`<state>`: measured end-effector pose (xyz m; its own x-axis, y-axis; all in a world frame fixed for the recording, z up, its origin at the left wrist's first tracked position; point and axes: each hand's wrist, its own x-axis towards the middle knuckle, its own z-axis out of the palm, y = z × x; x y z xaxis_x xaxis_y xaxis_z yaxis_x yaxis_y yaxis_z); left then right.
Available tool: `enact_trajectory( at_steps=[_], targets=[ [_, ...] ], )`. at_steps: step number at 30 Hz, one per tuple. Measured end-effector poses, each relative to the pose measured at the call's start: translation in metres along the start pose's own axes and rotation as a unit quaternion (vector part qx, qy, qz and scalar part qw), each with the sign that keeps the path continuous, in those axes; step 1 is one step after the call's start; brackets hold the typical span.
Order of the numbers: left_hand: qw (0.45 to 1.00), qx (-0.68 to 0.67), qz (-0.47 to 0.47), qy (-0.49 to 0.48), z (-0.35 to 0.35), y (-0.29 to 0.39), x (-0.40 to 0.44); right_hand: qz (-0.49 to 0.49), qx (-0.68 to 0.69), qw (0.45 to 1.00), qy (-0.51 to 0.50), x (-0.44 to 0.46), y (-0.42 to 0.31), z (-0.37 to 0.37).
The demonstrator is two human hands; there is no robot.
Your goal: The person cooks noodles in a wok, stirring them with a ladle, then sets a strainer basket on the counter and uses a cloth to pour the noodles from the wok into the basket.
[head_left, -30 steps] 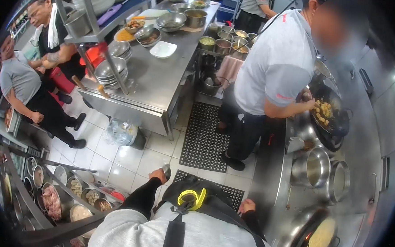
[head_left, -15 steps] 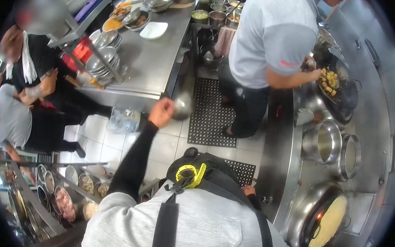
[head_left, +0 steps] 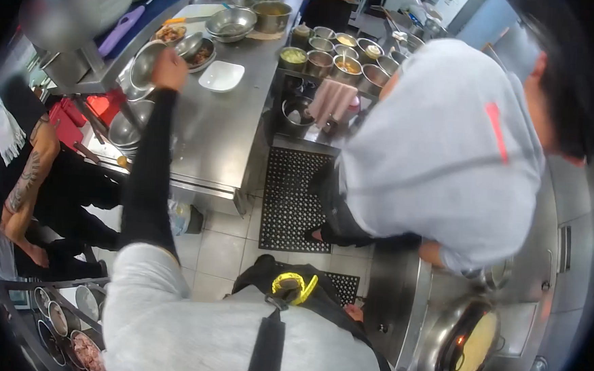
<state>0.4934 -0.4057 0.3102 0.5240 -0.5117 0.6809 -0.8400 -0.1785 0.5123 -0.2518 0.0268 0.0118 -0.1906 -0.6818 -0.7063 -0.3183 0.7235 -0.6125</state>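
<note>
My left hand [head_left: 170, 69] is stretched out over the steel counter [head_left: 222, 137], its fingers closed on the edge of a metal bowl [head_left: 143, 66]. The bowl is tilted. Just below it are stacked metal bowls [head_left: 128, 126]. A white square dish [head_left: 222, 77] lies to the right of this hand, and bowls of food [head_left: 200, 56] sit right behind it. My right hand [head_left: 354, 313] is low beside my waist; only a small part shows, and its fingers cannot be made out.
A co-worker in a grey shirt [head_left: 442, 147] leans over the stove side at right. Another person's tattooed arm [head_left: 29, 176] is at left. A large wok [head_left: 447, 348] with yellowish contents stands at lower right. Rubber mats [head_left: 296, 199] cover part of the floor.
My left hand has carried the metal bowl from over the floor up and left to the stacked bowls. The view has shifted forward, and the co-worker at right now bends across the stove.
</note>
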Motion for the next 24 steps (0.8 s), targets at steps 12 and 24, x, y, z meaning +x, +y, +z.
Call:
enact_trajectory(
  at_steps=[12, 24],
  targets=[
    [0.71, -0.25, 0.067, -0.655, -0.049, 0.038, -0.547, -0.139, -0.13, 0.95, 0.246, -0.044, 0.155, 0.064],
    [0.481, -0.051, 0.361, -0.797, -0.056, 0.109, -0.62, 0.21, 0.172, 0.931, 0.242, -0.182, 0.243, 0.064]
  ],
)
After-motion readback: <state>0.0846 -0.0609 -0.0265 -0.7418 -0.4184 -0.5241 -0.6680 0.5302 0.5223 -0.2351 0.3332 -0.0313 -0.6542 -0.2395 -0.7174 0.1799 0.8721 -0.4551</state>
